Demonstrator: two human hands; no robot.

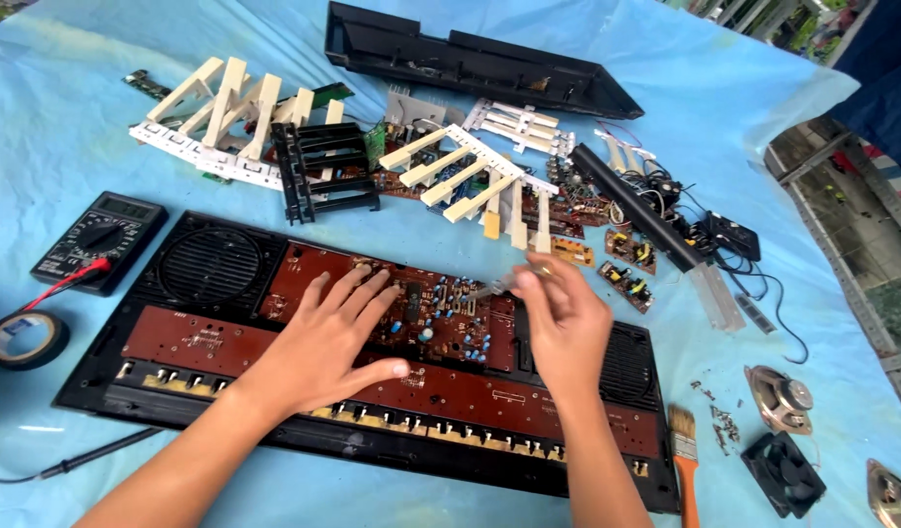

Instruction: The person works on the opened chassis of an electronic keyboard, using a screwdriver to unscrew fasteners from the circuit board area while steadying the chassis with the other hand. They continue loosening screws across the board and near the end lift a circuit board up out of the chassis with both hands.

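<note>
Head view: our left hand [328, 337] lies flat, grip released, on the reddish-brown circuit board [440, 318]; our right hand [566, 323] pinches a slim metal tool [504, 285], its tip blurred, above the board.

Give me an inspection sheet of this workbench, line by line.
Surface: blue plastic sheet covers the table.
Job's things: opened black keyboard case with brown circuit boards; main circuit board at centre.
Clutter: white key strips, black key frame, black top cover, multimeter, tape roll, paintbrush, small fan, loose speaker.
Hands: left hand flat on the main circuit board; right hand pinches a thin metal tool over it.
Cables: red probe lead; black wires at right.
Surroundings: metal framework beyond the right edge.
</note>
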